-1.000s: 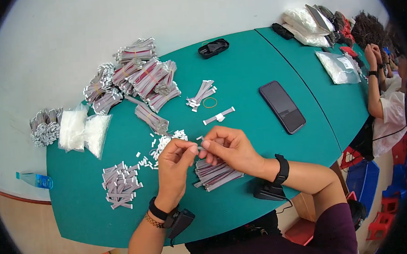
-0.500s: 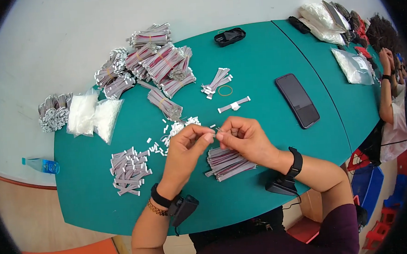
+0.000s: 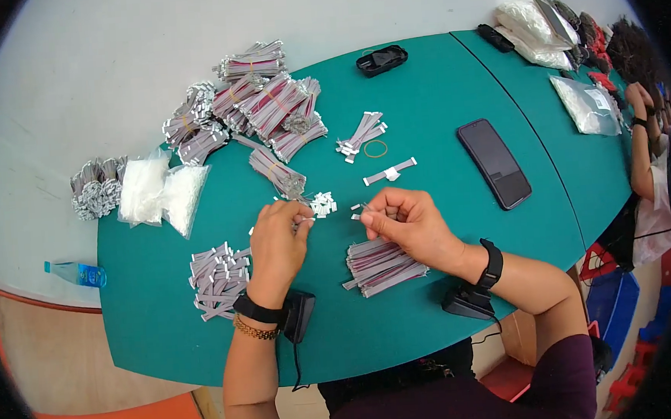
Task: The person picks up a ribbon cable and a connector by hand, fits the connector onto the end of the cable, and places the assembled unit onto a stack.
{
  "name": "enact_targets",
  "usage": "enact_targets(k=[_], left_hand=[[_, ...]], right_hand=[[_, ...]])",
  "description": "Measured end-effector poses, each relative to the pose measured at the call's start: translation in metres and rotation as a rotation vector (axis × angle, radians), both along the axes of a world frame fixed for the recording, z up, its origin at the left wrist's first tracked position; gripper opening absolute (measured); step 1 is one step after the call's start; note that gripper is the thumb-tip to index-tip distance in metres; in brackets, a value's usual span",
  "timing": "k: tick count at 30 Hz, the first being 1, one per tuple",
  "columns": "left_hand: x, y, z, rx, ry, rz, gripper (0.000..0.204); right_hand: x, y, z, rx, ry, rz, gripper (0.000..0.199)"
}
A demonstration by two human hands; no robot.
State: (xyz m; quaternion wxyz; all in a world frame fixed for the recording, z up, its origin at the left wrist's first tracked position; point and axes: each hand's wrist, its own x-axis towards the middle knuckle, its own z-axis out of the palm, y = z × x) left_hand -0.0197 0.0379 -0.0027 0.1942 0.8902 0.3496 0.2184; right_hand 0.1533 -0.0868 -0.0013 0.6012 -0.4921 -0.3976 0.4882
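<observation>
My left hand [image 3: 279,240] is over the pile of small white connectors [image 3: 323,204], partly hiding it. Thumb and forefinger are pinched together, with a small white connector at their tips. To the right, my right hand [image 3: 409,224] pinches a short grey ribbon cable, mostly hidden in the fingers; its thin wire ends stick out near the fingertips beside a white connector. Just below that hand lies a bundle of grey and dark red ribbon cables [image 3: 385,266]. A loose heap of cables with white ends [image 3: 218,280] lies left of my left hand.
Banded cable bundles [image 3: 271,106] are stacked at the back left, near clear bags of white parts [image 3: 183,196] and a bottle [image 3: 78,273]. A few cables [image 3: 362,136], a rubber band [image 3: 375,149], a phone [image 3: 494,164] and a black case [image 3: 382,61] lie farther right. Another person's arm [image 3: 640,145] shows at far right.
My hands have parted: the left has moved left to the white connectors, while the right has stayed nearly in place with its cable. The whole view has shifted slightly.
</observation>
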Motion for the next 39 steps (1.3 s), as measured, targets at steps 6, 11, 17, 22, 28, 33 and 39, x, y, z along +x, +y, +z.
enact_targets(k=[6, 11, 17, 22, 28, 33, 39], left_hand=[[0.004, -0.003, 0.002, 0.112, 0.077, -0.018, 0.008], [0.007, -0.004, 0.003, -0.011, -0.097, -0.062, 0.007], [0.008, -0.005, -0.004, -0.491, -0.288, -0.064, 0.006], [0.012, -0.01, -0.002, -0.822, -0.527, -0.128, 0.008], [0.014, -0.021, 0.008, -1.377, -0.699, -0.242, 0.013], [0.012, -0.022, 0.007, -1.456, -0.749, -0.279, 0.014], [0.013, -0.026, 0.01, -1.437, -0.668, -0.289, 0.014]], right_hand=[[0.001, 0.0, -0.001, 0.015, -0.016, -0.006, 0.013], [0.001, 0.001, -0.003, 0.019, -0.018, -0.012, 0.013], [0.0, 0.0, -0.002, 0.005, -0.012, 0.0, 0.013], [0.001, 0.0, -0.002, 0.003, 0.014, -0.002, 0.013], [0.001, -0.002, 0.007, -0.007, -0.004, 0.019, 0.01], [0.002, -0.003, 0.007, -0.025, -0.024, 0.033, 0.01], [0.001, -0.002, 0.006, 0.043, 0.057, 0.014, 0.011]])
